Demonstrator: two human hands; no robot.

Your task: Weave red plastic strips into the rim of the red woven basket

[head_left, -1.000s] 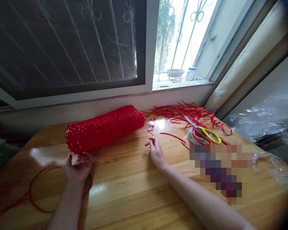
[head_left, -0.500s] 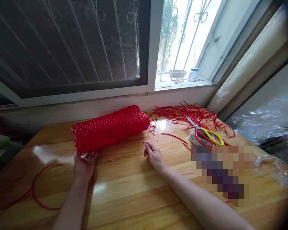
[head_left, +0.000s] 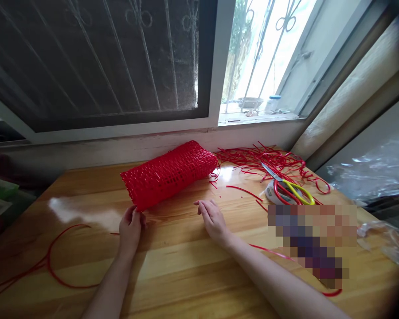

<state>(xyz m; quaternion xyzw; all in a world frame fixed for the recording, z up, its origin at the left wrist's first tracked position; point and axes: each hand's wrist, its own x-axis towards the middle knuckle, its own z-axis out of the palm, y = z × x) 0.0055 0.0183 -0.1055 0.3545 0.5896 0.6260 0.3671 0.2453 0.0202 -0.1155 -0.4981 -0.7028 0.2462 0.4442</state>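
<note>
A red tube-shaped piece of woven plastic strips (head_left: 173, 175) lies slantwise on the wooden table, its open weave showing gaps near the middle. My left hand (head_left: 130, 228) is at its near left corner, thumb and fingers closed on the edge. To the right and nearer me, my right hand (head_left: 214, 219) hovers over or rests on the table, apart from the weave, fingers curled together; what they hold, if anything, is hidden. A red strip (head_left: 272, 252) runs out from behind my right forearm. Another red strip (head_left: 53, 270) curves across the table's left side.
Scissors (head_left: 286, 186) with red and yellow handles lie on a roll of tape (head_left: 271, 191). Behind them is a tangle of red strips (head_left: 262, 157). A pixelated patch hides something at right. Crumpled clear plastic (head_left: 385, 239) lies by the right edge; the window wall bounds the back.
The woven piece has shifted right and its left end has turned. My left hand has moved right and closed on its corner. More of the strip by my right forearm shows.
</note>
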